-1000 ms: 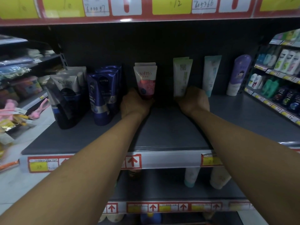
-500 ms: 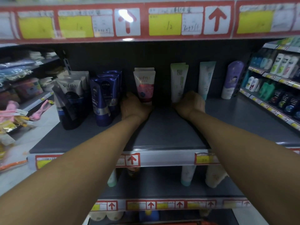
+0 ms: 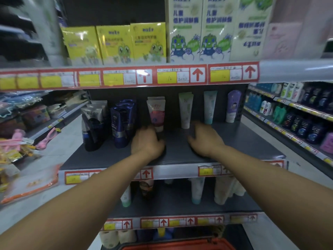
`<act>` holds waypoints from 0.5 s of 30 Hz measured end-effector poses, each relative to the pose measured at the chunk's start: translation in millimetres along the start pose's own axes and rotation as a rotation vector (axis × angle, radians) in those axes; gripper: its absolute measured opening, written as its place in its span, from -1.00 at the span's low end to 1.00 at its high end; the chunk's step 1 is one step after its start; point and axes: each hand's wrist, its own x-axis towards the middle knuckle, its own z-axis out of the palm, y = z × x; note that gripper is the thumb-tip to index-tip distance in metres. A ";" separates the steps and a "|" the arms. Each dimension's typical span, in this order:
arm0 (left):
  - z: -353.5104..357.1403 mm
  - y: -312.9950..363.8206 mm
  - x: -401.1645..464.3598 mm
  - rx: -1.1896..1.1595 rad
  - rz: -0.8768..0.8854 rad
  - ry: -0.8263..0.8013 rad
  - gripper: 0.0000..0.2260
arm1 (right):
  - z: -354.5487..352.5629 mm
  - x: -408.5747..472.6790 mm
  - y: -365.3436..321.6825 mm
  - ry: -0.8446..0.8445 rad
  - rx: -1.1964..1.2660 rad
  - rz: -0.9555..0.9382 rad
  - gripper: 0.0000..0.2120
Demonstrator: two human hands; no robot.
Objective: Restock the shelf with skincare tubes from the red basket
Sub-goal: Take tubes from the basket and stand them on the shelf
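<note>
The dark grey metal shelf [image 3: 252,141] is the biggest thing here, and its front half is bare. The red plastic basket [image 3: 180,245] sits far below this shelf, at the bottom edge of the view; only its rim shows, so what is inside cannot be seen.

At the back of the shelf stand the skincare tubes. On the shelf's left side are black tubes with grey tops [image 3: 92,127], then dark blue tubes [image 3: 122,123]. Near the middle is a pink and white tube [image 3: 156,112]. To its right are a pale green tube [image 3: 185,109], a light teal tube [image 3: 209,107] and a purple bottle [image 3: 233,106].

The left hand [image 3: 146,143] is over the middle of the shelf, just in front of the pink and white tube. It looks loosely curled and holds nothing. The right hand [image 3: 205,139] is over the shelf just in front of the pale green tube. It looks half open and empty too. Both are blurry.

The person is likely going for more tubes. To do this well, each hand should go down to the basket, take a tube by its body, and stand it cap down in front of its matching kind, with the name facing out.
</note>
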 end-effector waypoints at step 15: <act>-45.2 26.0 -116.6 -0.077 0.074 0.107 -0.74 | -12.8 -116.7 -31.5 0.136 -0.018 -0.123 -0.73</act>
